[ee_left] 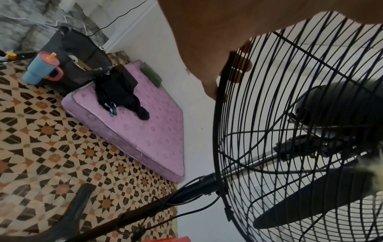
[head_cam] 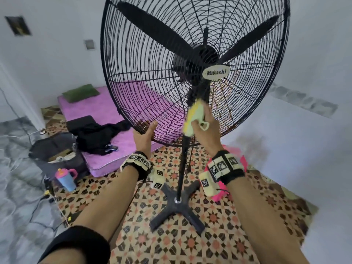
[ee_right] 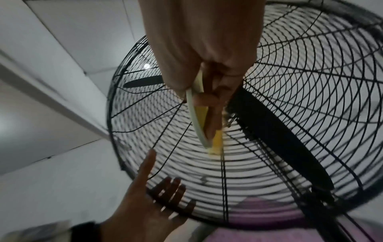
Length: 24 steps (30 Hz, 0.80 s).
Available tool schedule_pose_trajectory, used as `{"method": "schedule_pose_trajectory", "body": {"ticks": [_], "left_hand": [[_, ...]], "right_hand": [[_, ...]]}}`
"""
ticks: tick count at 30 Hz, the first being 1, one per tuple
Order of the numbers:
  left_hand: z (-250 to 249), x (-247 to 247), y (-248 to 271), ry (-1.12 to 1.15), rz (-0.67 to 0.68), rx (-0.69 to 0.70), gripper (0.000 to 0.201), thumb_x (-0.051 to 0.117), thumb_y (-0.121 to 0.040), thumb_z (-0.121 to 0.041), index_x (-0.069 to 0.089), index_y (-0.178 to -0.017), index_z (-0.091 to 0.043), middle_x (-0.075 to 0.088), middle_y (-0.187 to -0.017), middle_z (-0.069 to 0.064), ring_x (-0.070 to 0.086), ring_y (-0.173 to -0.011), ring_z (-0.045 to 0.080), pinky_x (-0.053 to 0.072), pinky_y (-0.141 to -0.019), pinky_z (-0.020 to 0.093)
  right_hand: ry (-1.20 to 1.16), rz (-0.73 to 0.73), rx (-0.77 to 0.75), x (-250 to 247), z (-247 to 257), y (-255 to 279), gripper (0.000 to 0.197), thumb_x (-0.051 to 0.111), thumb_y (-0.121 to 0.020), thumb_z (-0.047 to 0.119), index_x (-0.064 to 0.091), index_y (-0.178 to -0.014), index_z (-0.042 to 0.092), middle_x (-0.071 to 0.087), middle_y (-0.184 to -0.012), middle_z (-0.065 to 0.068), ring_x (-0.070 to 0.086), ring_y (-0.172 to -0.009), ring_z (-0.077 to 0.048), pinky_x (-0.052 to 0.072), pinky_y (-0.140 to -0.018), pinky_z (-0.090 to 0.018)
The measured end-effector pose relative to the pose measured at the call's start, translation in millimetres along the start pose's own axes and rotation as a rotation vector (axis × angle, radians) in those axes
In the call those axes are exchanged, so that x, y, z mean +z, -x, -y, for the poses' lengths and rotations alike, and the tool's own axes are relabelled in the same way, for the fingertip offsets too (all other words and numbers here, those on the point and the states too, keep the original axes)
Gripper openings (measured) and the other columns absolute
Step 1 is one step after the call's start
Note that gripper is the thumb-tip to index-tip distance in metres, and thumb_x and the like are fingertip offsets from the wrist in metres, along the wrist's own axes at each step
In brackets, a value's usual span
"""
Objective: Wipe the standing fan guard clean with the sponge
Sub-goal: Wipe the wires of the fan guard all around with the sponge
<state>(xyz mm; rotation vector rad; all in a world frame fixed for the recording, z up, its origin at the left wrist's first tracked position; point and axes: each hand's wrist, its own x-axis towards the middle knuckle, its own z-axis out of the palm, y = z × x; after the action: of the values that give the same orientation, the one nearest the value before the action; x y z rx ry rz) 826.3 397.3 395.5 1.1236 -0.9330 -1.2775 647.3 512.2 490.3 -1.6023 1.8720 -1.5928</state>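
A tall black standing fan faces me, its round wire guard [head_cam: 133, 54] filling the upper head view, with a "Mikachi" badge [head_cam: 216, 72] at the hub. My left hand [head_cam: 143, 134] grips the guard's lower left rim, thumb in front and fingers [ee_right: 172, 188] behind the wires. My right hand [head_cam: 207, 126] holds a yellow sponge with a pale green backing and handle [head_cam: 194, 115] against the front of the guard, just below the badge. In the right wrist view the sponge [ee_right: 216, 140] touches the wires [ee_right: 290, 81]. The left wrist view shows the guard [ee_left: 269, 114] from the side.
The fan's pole [head_cam: 182, 159] stands on a cross base [head_cam: 177, 204] on a patterned mat. At the left lies a purple mattress [head_cam: 106, 111] with black clothes [head_cam: 91, 134]. A dark bag [head_cam: 55, 149] and a blue cup [head_cam: 65, 178] sit nearby. Something pink [head_cam: 240, 157] lies behind my right wrist.
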Motion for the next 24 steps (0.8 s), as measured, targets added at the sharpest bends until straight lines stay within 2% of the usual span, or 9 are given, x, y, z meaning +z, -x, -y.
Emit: {"method": "schedule_pose_trajectory", "body": {"ticks": [2, 6, 8, 10, 12, 14, 17, 20, 24], "left_hand": [[4.4, -3.5, -6.6, 0.037, 0.026, -0.029, 0.128, 0.091, -0.058, -0.073, 0.039, -0.155, -0.008, 0.05, -0.157, 0.008, 0.05, -0.142, 0.021, 0.04, -0.119, 0.053], [22.1, -2.9, -24.4, 0.026, 0.046, -0.111, 0.133, 0.093, -0.053, -0.074, 0.037, -0.156, -0.011, 0.046, -0.16, 0.008, 0.048, -0.144, 0.022, 0.04, -0.117, 0.058], [34.6, -3.2, -34.9, 0.005, 0.044, -0.108, 0.133, 0.09, -0.053, -0.078, 0.037, -0.157, -0.015, 0.047, -0.159, 0.005, 0.046, -0.145, 0.021, 0.038, -0.119, 0.058], [34.4, -6.2, -34.0, -0.014, 0.042, -0.086, 0.132, 0.088, -0.054, -0.081, 0.037, -0.158, -0.018, 0.046, -0.16, 0.003, 0.044, -0.147, 0.02, 0.037, -0.119, 0.059], [33.0, -9.0, -33.1, -0.023, 0.024, -0.077, 0.134, 0.087, -0.052, -0.083, 0.036, -0.158, -0.019, 0.044, -0.162, 0.003, 0.043, -0.148, 0.021, 0.037, -0.119, 0.06], [18.4, -8.4, -21.3, -0.031, 0.016, -0.055, 0.14, 0.086, -0.052, -0.084, 0.031, -0.161, -0.016, 0.037, -0.166, 0.007, 0.038, -0.151, 0.024, 0.035, -0.12, 0.061], [5.6, -4.9, -9.2, -0.088, 0.031, -0.009, 0.136, 0.081, -0.068, -0.076, 0.015, -0.164, -0.006, 0.017, -0.172, 0.013, 0.021, -0.157, 0.027, 0.021, -0.127, 0.053], [8.3, -5.6, -7.8, -0.123, 0.05, 0.021, 0.141, 0.078, -0.061, -0.081, 0.018, -0.164, -0.005, 0.021, -0.171, 0.014, 0.021, -0.157, 0.029, 0.02, -0.127, 0.049], [16.6, -8.5, -19.5, -0.04, 0.056, 0.018, 0.146, 0.08, -0.053, -0.088, 0.027, -0.162, -0.007, 0.03, -0.168, 0.011, 0.029, -0.155, 0.025, 0.023, -0.127, 0.053]], "right_hand": [[0.017, 0.049, 0.017, -1.4, -1.5, 6.2, 0.067, 0.062, -0.095, 0.006, 0.037, -0.154, 0.023, 0.067, -0.099, -0.002, 0.066, -0.07, -0.018, 0.061, -0.055, -0.039], [-0.071, -0.214, 0.017, 4.1, -4.9, 1.7, 0.064, 0.059, -0.097, 0.004, 0.035, -0.155, 0.016, 0.058, -0.087, 0.018, 0.063, -0.06, 0.005, 0.055, -0.047, -0.02], [-0.002, -0.136, -0.036, 19.5, -10.4, 18.8, 0.067, 0.058, -0.099, 0.006, 0.029, -0.158, 0.018, 0.059, -0.079, 0.014, 0.062, -0.054, 0.005, 0.047, -0.04, -0.013], [0.06, 0.002, -0.037, 27.9, -17.7, 40.0, 0.07, 0.059, -0.098, 0.008, 0.029, -0.159, 0.023, 0.061, -0.075, 0.006, 0.061, -0.049, -0.001, 0.045, -0.039, -0.013], [0.055, 0.011, -0.004, 23.0, -16.4, 42.7, 0.068, 0.06, -0.097, 0.007, 0.033, -0.156, 0.026, 0.065, -0.085, -0.001, 0.062, -0.051, -0.008, 0.052, -0.04, -0.024], [-0.007, -0.132, 0.005, 10.7, -7.5, 27.4, 0.062, 0.058, -0.098, 0.006, 0.035, -0.154, 0.024, 0.065, -0.088, 0.003, 0.062, -0.053, -0.006, 0.053, -0.041, -0.023], [-0.026, -0.355, -0.084, -2.6, 0.7, -0.8, 0.058, 0.054, -0.101, 0.01, 0.035, -0.154, 0.02, 0.058, -0.067, 0.007, 0.056, -0.048, -0.005, 0.044, -0.04, -0.015], [0.048, -0.183, -0.072, 9.0, -11.2, 3.2, 0.065, 0.058, -0.099, 0.009, 0.032, -0.157, 0.02, 0.065, -0.077, 0.0, 0.059, -0.05, -0.005, 0.049, -0.04, -0.019], [0.035, 0.045, -0.003, -1.7, -17.1, 14.5, 0.066, 0.062, -0.094, 0.007, 0.04, -0.152, 0.029, 0.064, -0.087, 0.0, 0.055, -0.052, 0.002, 0.044, -0.044, -0.017]]}}
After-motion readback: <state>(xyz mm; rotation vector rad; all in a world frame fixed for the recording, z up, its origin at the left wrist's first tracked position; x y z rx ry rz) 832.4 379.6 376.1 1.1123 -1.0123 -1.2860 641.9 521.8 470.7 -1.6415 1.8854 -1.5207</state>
